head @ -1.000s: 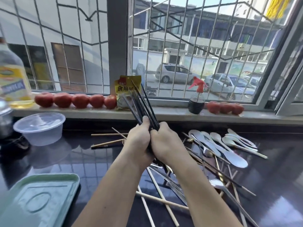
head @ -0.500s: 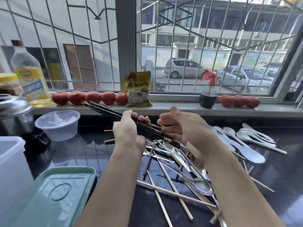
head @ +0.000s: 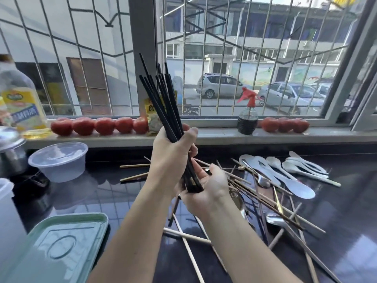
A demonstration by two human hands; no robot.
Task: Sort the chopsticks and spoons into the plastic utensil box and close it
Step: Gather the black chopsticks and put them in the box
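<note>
Countertop (head: 102, 193), dark and glossy, spreads below both hands. Nearest the viewer, down and left of the left hand (head: 170, 158), lies a pale green lid (head: 61, 248), and a white plastic box (head: 6, 211) shows at the frame edge further left. Left of that hand sits a clear round tub (head: 59, 160); beyond it a row of tomatoes (head: 100, 126) lines the sill. Right of the right hand (head: 208, 190) lie white spoons (head: 285, 172), well apart from it. Under and beside that hand wooden chopsticks (head: 189, 235) and metal spoons (head: 274, 219) cross in a loose heap. The left hand is wrapped around a bundle of black chopsticks (head: 163, 101), standing nearly upright, tips fanned upward. The right hand, palm up with fingers loosely bent, cups the bundle's lower ends from beneath.
</note>
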